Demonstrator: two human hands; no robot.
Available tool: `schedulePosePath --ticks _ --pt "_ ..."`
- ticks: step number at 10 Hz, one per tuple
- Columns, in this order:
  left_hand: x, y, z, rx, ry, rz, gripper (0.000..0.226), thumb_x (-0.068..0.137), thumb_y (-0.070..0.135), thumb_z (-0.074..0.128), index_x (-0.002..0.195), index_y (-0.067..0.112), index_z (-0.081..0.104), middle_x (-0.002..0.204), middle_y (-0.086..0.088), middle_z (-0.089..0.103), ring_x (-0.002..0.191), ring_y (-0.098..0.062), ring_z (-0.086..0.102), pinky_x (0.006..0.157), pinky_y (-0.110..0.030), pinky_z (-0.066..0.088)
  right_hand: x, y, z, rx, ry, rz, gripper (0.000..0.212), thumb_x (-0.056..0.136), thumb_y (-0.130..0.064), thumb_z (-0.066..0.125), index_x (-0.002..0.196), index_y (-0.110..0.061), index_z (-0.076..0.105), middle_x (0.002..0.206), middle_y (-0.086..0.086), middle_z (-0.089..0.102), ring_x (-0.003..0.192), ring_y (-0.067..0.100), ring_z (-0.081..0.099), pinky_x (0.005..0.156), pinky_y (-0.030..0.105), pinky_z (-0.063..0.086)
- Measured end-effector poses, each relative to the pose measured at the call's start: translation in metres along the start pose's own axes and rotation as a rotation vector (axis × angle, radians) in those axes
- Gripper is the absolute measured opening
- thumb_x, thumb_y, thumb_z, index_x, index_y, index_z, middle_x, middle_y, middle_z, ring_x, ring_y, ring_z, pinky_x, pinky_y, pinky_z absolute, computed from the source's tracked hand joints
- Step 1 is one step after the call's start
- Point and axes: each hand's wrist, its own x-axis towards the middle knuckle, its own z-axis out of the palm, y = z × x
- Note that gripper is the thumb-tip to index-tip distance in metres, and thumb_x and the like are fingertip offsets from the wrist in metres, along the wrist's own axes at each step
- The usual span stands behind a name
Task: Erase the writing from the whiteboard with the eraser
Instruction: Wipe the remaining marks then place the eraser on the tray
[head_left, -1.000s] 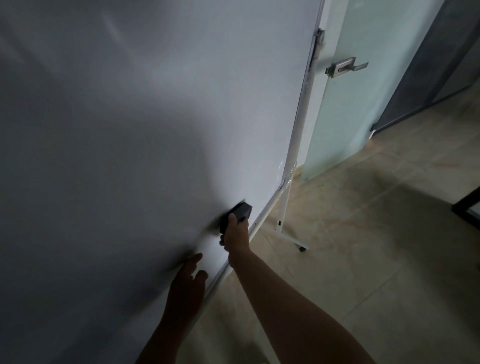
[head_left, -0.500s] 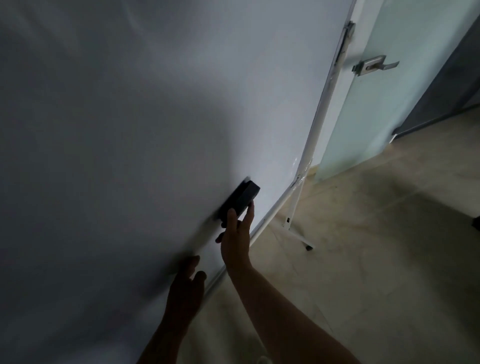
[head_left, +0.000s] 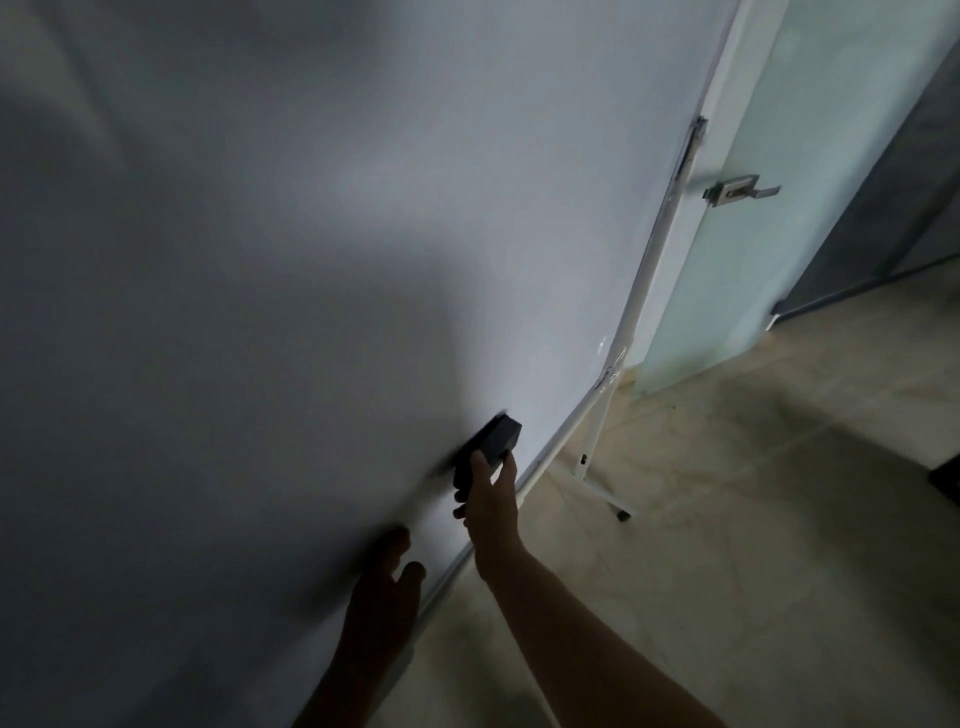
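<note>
A large whiteboard (head_left: 363, 234) fills the left and middle of the view, dim with shadow, and I see no writing on it. My right hand (head_left: 491, 501) grips a dark block eraser (head_left: 493, 440) and holds it flat against the board near its lower right corner. Lower down, my left hand (head_left: 382, 597) rests with straight fingers on the board's bottom edge.
The board's white frame and stand leg (head_left: 592, 457) reach the tiled floor (head_left: 753, 519), ending in a small caster. Behind it stands a frosted glass door (head_left: 810, 182) with a metal lever handle (head_left: 740, 188). A dark wall panel lies at the far right.
My right hand slid the eraser up along the board from the bottom edge. The view swung left and up. My left hand stayed on the lower edge.
</note>
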Motion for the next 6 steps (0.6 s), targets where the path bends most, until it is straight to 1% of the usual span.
schedulePosePath --ticks 1,2,3,4,5,6 --pt "-0.016 -0.018 -0.017 0.049 -0.018 0.005 0.050 0.097 0.014 0.051 0.144 0.021 0.039 0.148 0.002 0.042 0.133 -0.014 0.040 0.106 -0.030 0.031 -0.038 0.015 0.023 -0.012 0.005 -0.152 0.058 0.102 -0.032 0.046 0.150 -0.030 0.013 0.111 0.019 0.062 0.074 0.016 0.058 0.053 0.025 0.048" --pt "-0.034 -0.038 -0.031 0.055 -0.025 0.009 0.053 0.098 0.017 0.049 0.148 0.022 0.034 0.149 0.005 0.039 0.133 -0.014 0.041 0.108 -0.032 0.033 -0.061 0.031 0.035 0.010 0.017 0.021 0.047 0.102 -0.032 0.044 0.142 -0.017 0.026 0.105 0.024 0.062 0.067 0.022 0.055 0.043 0.021 0.043" --pt "-0.054 -0.055 -0.051 0.134 -0.060 -0.026 0.051 0.098 0.018 0.048 0.147 0.020 0.035 0.152 0.003 0.035 0.128 -0.016 0.047 0.105 -0.036 0.042 -0.091 0.035 0.048 0.001 0.030 -0.033 0.048 0.101 -0.031 0.047 0.142 -0.017 0.026 0.098 0.020 0.064 0.066 0.019 0.057 0.046 0.025 0.046" --pt "-0.073 -0.065 -0.071 0.037 -0.024 -0.043 0.050 0.098 0.018 0.047 0.147 0.020 0.034 0.148 0.001 0.039 0.134 -0.017 0.042 0.106 -0.033 0.039 -0.123 0.034 0.060 -0.098 -0.002 -0.282 0.058 0.099 -0.031 0.050 0.145 -0.034 0.015 0.091 0.011 0.067 0.059 0.007 0.061 0.054 0.024 0.050" --pt "-0.082 -0.067 -0.088 0.006 0.003 -0.059 0.045 0.100 0.017 0.045 0.144 0.017 0.039 0.149 -0.001 0.039 0.131 -0.011 0.041 0.095 -0.011 0.039 -0.130 0.043 0.064 -0.107 -0.024 -0.250 0.061 0.098 -0.035 0.051 0.147 -0.028 0.014 0.090 0.011 0.067 0.058 0.012 0.061 0.050 0.021 0.048" --pt "-0.095 -0.076 -0.096 -0.069 0.089 -0.135 0.041 0.099 0.016 0.046 0.140 0.014 0.045 0.142 -0.005 0.047 0.127 -0.018 0.047 0.084 -0.010 0.039 -0.132 0.048 0.065 0.000 -0.035 -0.085 0.056 0.100 -0.033 0.050 0.145 -0.019 0.020 0.087 0.014 0.065 0.061 0.020 0.058 0.047 0.024 0.045"
